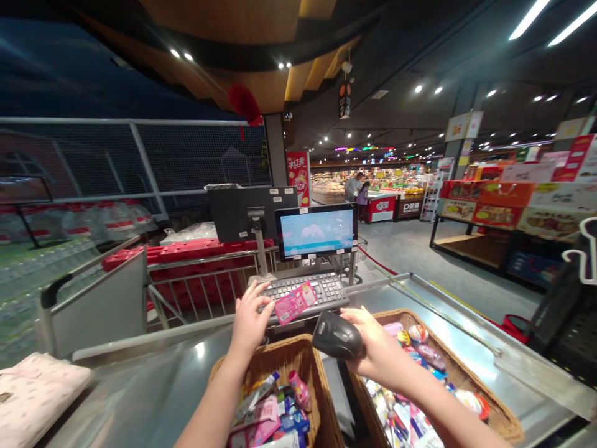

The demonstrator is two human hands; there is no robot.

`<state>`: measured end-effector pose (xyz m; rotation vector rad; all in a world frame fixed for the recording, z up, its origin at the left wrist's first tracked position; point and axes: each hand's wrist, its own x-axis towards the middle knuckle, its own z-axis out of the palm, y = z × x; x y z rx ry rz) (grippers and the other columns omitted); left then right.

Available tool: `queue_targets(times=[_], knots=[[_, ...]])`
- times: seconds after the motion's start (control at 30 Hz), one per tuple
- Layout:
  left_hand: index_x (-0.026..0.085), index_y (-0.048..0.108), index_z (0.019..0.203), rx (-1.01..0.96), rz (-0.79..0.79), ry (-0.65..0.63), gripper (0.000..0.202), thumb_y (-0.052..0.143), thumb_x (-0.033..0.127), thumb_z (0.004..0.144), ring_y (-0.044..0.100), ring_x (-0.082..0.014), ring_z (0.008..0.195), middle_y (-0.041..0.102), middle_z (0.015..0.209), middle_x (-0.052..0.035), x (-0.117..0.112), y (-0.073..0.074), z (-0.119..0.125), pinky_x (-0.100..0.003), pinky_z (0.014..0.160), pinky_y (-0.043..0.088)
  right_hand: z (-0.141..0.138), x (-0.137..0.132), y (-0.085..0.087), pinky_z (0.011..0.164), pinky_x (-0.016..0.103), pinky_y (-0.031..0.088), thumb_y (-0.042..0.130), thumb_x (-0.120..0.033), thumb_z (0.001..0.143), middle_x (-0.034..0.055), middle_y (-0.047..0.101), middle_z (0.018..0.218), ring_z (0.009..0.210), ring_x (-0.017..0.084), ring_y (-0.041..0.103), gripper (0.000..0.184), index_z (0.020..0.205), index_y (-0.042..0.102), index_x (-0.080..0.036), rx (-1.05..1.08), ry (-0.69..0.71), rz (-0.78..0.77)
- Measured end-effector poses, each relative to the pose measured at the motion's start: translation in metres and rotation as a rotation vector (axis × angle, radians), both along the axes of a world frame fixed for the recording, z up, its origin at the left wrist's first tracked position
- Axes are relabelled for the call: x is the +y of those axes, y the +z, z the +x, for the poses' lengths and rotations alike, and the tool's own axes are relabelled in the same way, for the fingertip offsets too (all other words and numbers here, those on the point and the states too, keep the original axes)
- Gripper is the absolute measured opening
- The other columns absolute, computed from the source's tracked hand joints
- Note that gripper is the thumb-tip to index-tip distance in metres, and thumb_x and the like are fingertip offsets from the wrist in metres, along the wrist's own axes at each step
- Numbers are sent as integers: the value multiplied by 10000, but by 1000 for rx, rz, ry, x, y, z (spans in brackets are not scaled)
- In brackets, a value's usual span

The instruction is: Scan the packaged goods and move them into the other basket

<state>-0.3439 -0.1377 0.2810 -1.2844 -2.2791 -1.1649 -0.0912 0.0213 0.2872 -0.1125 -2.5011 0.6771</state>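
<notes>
My right hand (373, 339) is wrapped round a black handheld barcode scanner (338, 336), raised above the gap between two wicker baskets. A pink printed packet (295, 302) lies at a slant over the front of the black keyboard (333, 287). Beside its left edge is my left hand (250, 314), palm down with its fingers apart over the keyboard's left end. The thumb tip comes right up to the packet; whether it touches cannot be made out. Behind the keyboard a lit monitor (317, 232) stands on the counter.
Small wrapped sweets fill the left wicker basket (321, 398) and the right wicker basket (494, 414) on the metal counter (140, 386). A pale pink bag (40, 395) sits at the left. A second dark screen (233, 214) stands behind. Two people are far off by the displays.
</notes>
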Motion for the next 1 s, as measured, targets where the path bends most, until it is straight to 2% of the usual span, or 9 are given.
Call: queue_targets(times=[0.1, 0.23, 0.43, 0.63, 0.77, 0.9, 1.0], knots=[[232, 637, 721, -8, -29, 12, 261, 471, 370, 868, 341, -319, 1386, 582, 1340, -55, -10, -11, -5, -680, 1074, 225, -4, -3, 0, 1021, 437, 419, 543, -39, 565, 77, 638, 1074, 1158, 273, 523, 416, 925, 653, -217, 16, 20, -4], [229, 625, 690, -37, -81, 26, 265, 471, 360, 862, 339, -315, 1389, 585, 1337, -53, -25, -31, -10, -668, 1077, 237, -10, -7, -2, 978, 429, 440, 548, -45, 573, 76, 641, 1050, 1117, 271, 533, 370, 887, 649, -213, -6, 35, -10], [224, 626, 674, -107, -225, 65, 272, 455, 330, 858, 314, -316, 1402, 572, 1355, -46, -53, -72, -13, -671, 1068, 246, -19, -13, -6, 976, 426, 436, 559, -53, 586, 63, 642, 1017, 1071, 261, 555, 318, 846, 648, -214, -32, 40, -10], [219, 629, 646, -134, -366, 75, 244, 478, 286, 825, 364, -294, 1380, 604, 1320, -40, -83, -112, -17, -581, 1083, 299, -25, -20, -9, 964, 417, 452, 575, -72, 610, 68, 648, 1014, 1097, 269, 547, 286, 845, 658, -214, -36, 56, -6], [221, 636, 628, -148, -460, 64, 205, 506, 245, 786, 386, -283, 1371, 633, 1283, -32, -94, -126, -15, -524, 1098, 309, -29, -22, -12, 973, 430, 446, 587, -90, 623, 69, 647, 1033, 1103, 272, 548, 284, 865, 664, -218, -61, 60, -7], [213, 618, 589, -195, -637, 94, 180, 524, 148, 727, 408, -297, 1357, 659, 1243, -31, -97, -133, -7, -569, 1096, 279, -28, -21, -13, 1003, 442, 423, 591, -86, 613, 69, 649, 1058, 1124, 274, 544, 349, 925, 671, -219, -81, 56, 0], [214, 619, 571, -95, -743, 118, 198, 525, 130, 724, 427, -294, 1344, 673, 1221, -37, -95, -136, -2, -569, 1120, 226, -21, -14, -12, 984, 416, 439, 584, -73, 618, 72, 648, 1070, 1093, 261, 557, 320, 896, 668, -208, -59, 28, -11]])
